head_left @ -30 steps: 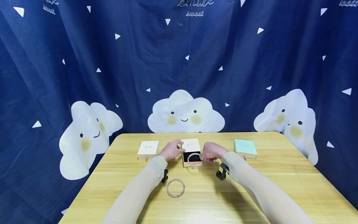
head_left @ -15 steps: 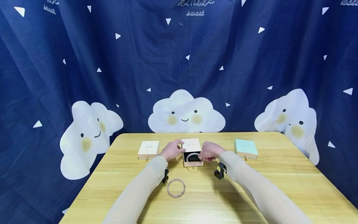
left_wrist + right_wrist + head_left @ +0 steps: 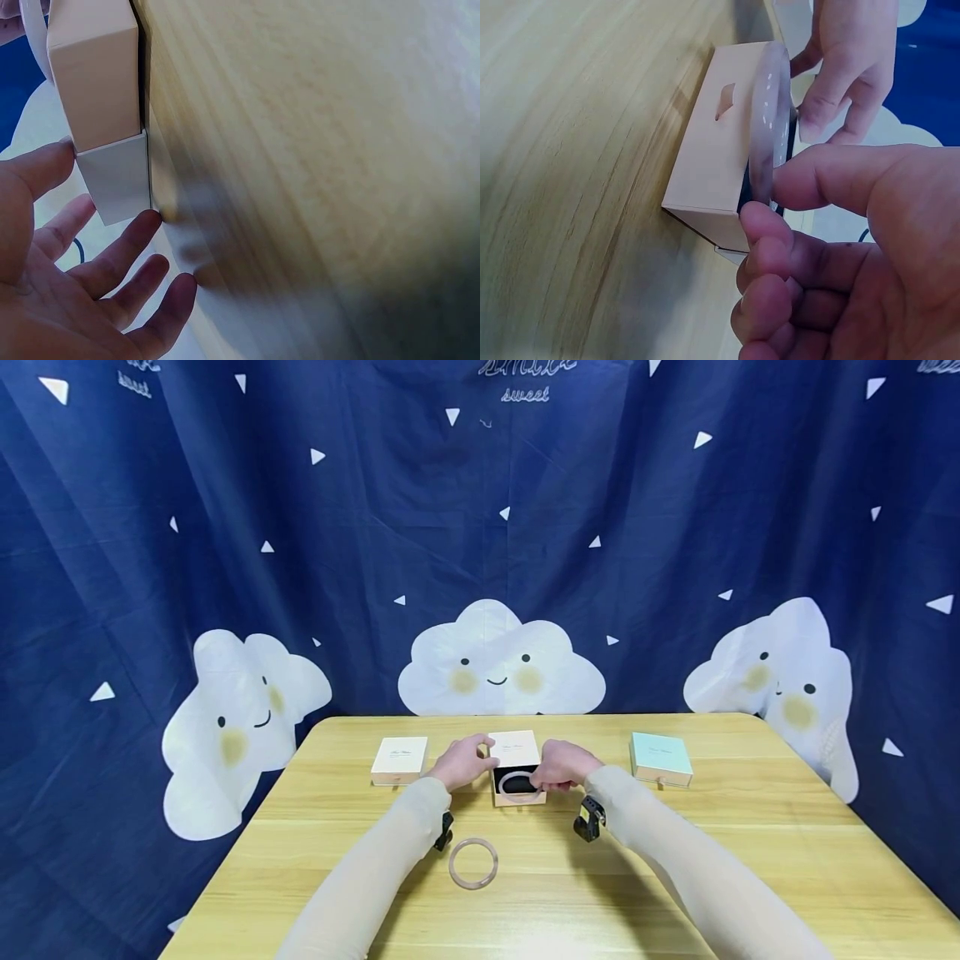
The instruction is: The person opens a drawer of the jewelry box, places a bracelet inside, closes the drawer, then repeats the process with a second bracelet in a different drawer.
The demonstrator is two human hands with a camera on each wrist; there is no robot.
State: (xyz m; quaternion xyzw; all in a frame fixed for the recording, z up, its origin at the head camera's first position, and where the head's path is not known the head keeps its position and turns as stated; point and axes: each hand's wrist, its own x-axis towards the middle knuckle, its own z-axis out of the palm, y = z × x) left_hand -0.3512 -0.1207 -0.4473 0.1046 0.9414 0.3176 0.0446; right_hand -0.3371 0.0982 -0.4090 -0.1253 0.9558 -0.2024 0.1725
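In the head view, a white-topped drawer box (image 3: 514,747) sits mid-table, its pink drawer (image 3: 520,800) pulled out toward me and dark inside. My left hand (image 3: 460,762) holds the box's white sleeve (image 3: 116,180) from the left, thumb on its upper edge and fingers by its side. A pale, translucent bangle (image 3: 763,112) is pinched between thumb and index finger of my right hand (image 3: 562,765). It stands tilted over the drawer opening, close to the drawer's rim; whether it touches the lining cannot be told. Another bangle (image 3: 452,863) lies flat on the table, nearer me.
A closed white box (image 3: 399,756) stands to the left and a closed mint-green box (image 3: 661,756) to the right. All rest on a wooden table (image 3: 750,852). Behind the far table edge hangs a dark blue curtain (image 3: 360,527) with cloud prints.
The right hand has lowered the held bangle slightly and moved it a little left, farther over the drawer. The left hand stays in place on the box.
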